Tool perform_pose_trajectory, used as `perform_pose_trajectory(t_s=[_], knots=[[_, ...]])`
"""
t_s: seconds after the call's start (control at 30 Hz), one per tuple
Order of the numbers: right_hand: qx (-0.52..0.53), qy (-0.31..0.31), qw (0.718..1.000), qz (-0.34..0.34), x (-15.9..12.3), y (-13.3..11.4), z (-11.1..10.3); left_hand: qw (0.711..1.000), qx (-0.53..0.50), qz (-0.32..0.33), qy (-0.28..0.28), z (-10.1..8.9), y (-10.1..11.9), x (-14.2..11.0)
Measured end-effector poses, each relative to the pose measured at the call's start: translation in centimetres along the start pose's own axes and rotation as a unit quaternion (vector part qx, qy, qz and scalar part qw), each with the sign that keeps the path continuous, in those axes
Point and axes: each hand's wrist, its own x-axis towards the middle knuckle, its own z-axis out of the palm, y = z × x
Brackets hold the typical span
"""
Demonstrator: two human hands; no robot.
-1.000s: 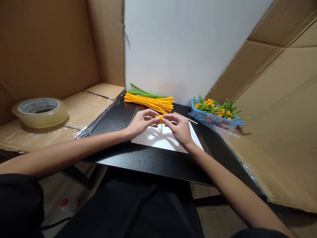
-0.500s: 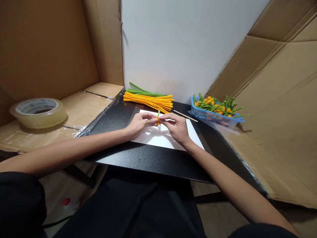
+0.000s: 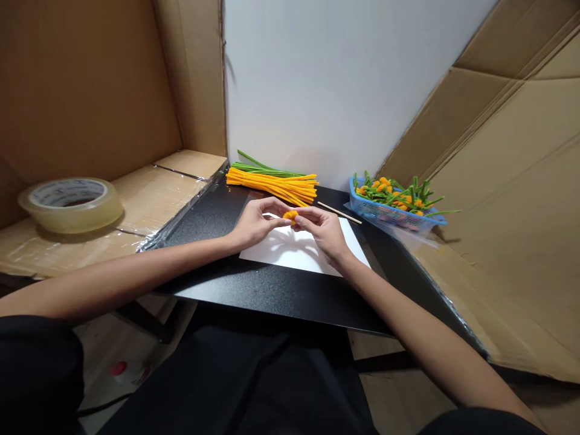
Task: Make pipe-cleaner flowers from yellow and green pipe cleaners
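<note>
A small orange pipe-cleaner flower (image 3: pixel 290 215) is pinched between the fingertips of both hands, over a white sheet of paper (image 3: pixel 290 257). My left hand (image 3: pixel 257 223) grips it from the left, thumb below and fingers above. From the right, my right hand (image 3: pixel 325 232) closes thumb and fingers on its other side. No green stem shows on the flower from this angle. Just behind the hands lies a bundle of orange pipe cleaners (image 3: pixel 272 183), with green pipe cleaners (image 3: pixel 267 171) behind it.
A thin wooden stick (image 3: pixel 339 212) lies right of the paper on the black table (image 3: pixel 272 293). At the back right, a blue basket (image 3: pixel 389 212) holds orange and green pipe-cleaner pieces. A tape roll (image 3: pixel 72 208) rests on cardboard at the left. Cardboard walls stand on both sides.
Both hands have kept hold of the flower while turning it. Half a second ago a green stem pointed up above the fingers; now the orange head faces up and the stem is hidden.
</note>
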Motion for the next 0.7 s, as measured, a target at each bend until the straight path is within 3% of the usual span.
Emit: perform_pose_trajectory(t_s=[0.23,0.33,0.47,0.53,0.6,0.7], knots=[[-0.002,-0.018,1.0,-0.007,-0.1,-0.1,-0.2,0.996,-0.076,-0.039,-0.027,-0.5,-0.8,0.4],[-0.036,-0.022,0.999,-0.021,-0.2,-0.2,0.0,0.997,-0.057,-0.032,-0.029,-0.3,-1.3,0.3],[-0.117,0.001,0.991,-0.057,0.2,-1.2,-0.4,0.997,0.011,0.01,-0.076,-0.6,-1.4,0.7],[-0.165,0.042,0.981,-0.093,0.7,-2.5,-1.7,0.991,0.087,0.049,-0.091,-1.5,-1.2,1.5],[-0.213,0.11,0.961,-0.136,1.5,-4.0,-4.1,0.975,0.194,0.083,-0.071,-3.1,-1.2,2.8],[-0.348,0.222,0.89,-0.195,3.5,-6.5,-9.5,0.91,0.399,0.103,-0.034,-6.2,-1.9,5.2]])
